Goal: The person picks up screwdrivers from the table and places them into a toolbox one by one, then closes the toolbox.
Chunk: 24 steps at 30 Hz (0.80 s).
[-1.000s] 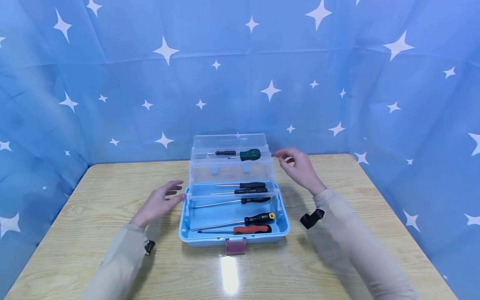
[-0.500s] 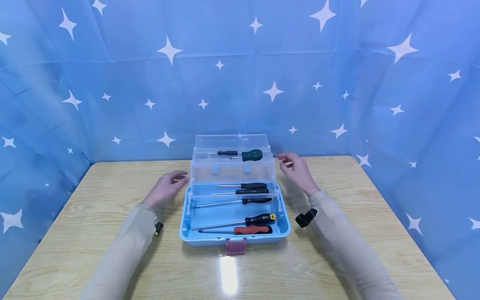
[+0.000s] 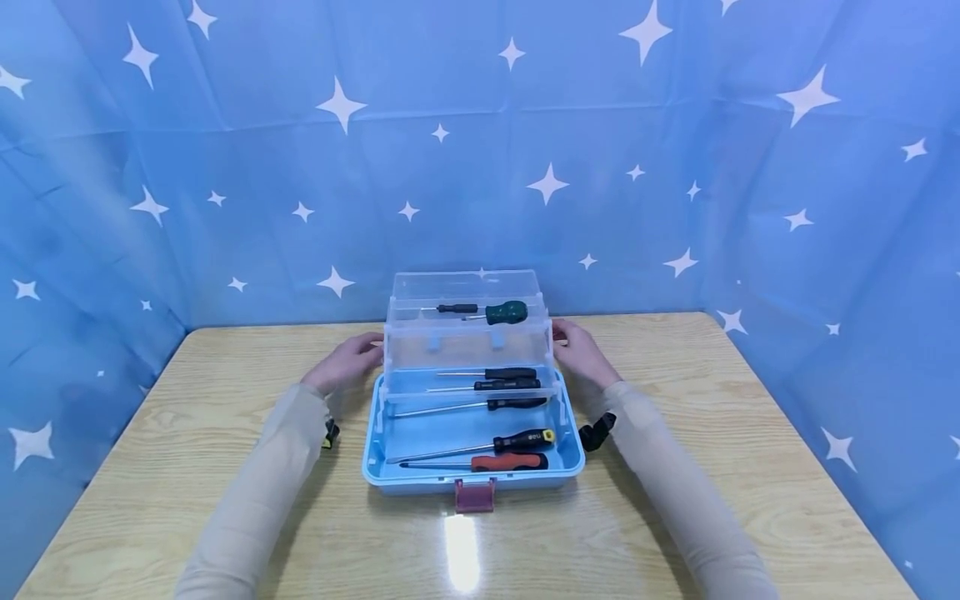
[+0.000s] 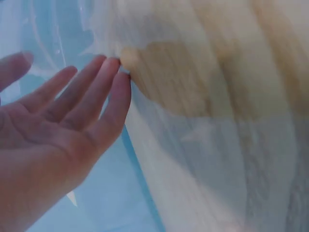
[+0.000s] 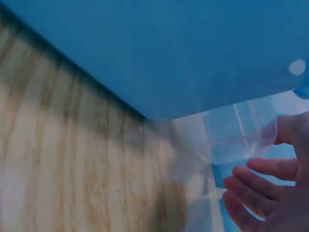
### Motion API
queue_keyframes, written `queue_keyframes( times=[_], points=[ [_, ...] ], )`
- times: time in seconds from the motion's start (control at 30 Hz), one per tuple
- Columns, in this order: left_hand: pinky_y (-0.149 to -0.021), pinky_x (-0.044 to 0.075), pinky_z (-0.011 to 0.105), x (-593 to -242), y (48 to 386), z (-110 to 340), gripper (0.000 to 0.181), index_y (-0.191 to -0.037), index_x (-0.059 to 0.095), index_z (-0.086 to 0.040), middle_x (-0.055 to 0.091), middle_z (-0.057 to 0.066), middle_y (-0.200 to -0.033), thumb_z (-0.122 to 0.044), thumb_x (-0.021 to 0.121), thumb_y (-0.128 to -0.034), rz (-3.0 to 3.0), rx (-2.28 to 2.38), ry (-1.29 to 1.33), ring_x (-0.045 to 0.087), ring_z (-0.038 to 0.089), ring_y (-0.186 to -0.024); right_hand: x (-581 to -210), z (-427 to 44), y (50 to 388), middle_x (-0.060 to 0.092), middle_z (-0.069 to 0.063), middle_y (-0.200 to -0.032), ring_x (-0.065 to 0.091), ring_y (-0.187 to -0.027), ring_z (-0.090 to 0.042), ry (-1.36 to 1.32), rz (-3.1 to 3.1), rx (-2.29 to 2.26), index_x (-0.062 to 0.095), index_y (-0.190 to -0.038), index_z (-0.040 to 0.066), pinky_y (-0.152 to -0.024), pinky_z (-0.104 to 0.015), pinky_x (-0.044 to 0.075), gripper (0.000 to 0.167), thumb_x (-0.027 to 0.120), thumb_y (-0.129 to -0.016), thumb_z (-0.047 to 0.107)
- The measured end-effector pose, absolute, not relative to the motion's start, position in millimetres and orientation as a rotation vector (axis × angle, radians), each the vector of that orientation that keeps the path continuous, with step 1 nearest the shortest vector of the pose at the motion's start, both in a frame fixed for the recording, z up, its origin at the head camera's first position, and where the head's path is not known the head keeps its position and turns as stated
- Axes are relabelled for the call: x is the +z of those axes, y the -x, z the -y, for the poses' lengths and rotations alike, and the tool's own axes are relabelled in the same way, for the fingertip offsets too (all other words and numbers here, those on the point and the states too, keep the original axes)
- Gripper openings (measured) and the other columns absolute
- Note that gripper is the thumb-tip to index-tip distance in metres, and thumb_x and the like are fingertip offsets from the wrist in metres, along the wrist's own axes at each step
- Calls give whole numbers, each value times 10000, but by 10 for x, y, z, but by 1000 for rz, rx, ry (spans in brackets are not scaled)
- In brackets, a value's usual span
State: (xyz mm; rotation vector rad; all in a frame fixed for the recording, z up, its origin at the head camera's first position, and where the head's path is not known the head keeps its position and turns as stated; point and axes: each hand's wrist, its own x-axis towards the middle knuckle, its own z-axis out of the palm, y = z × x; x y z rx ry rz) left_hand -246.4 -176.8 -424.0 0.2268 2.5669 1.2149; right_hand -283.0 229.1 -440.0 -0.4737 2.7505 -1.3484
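A light blue toolbox (image 3: 420, 481) stands on the table with its clear lid (image 3: 465, 286) raised and a clear tray (image 3: 468, 350) lifted out over the back. The tray bears a green-handled screwdriver (image 3: 506, 312) and a small black one (image 3: 457, 308). In the base lie a red-handled screwdriver (image 3: 510, 462), a black-and-yellow one (image 3: 522, 440) and several black ones (image 3: 516, 403). My left hand (image 3: 347, 364) is at the clear plastic's left side, fingers loosely extended. My right hand (image 3: 585, 354) is at its right side; in the right wrist view its thumb (image 5: 282, 129) is by the clear plastic.
A purple latch (image 3: 475, 497) hangs at the toolbox's front. The wooden table (image 3: 247, 400) extends to both sides. A blue curtain (image 3: 465, 167) with white stars hangs close behind the lid.
Both hands have moved in toward the clear plastic, the left rightward and the right leftward and slightly down. Toolbox and screwdrivers stay as they were; the head view has shifted slightly.
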Motion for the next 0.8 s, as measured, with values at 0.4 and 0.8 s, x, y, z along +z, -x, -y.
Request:
queue_keyframes(
  times=[0.4,0.8],
  points=[
    [-949,478,411,-4251,2579,1804,471,-1440,281,33,453,303,-1335,-156,432,-1035,-2273,1488,-198,568,350,-1139,-4404,-2352,2900,415,-237,-1413,419,-1279,-393,382,-2411,-1484,344,-1447,-17,-1045,-529,350,497,472,-1020,203],
    [-919,496,434,-4231,2557,1812,457,-1439,270,-39,421,288,-1372,-128,438,-1024,-2212,1507,-181,521,405,-1190,-4428,-2400,2952,306,-262,-1452,392,-1290,-418,381,-2195,-1597,210,-1489,29,-1017,-497,398,555,465,-1018,174]
  ],
)
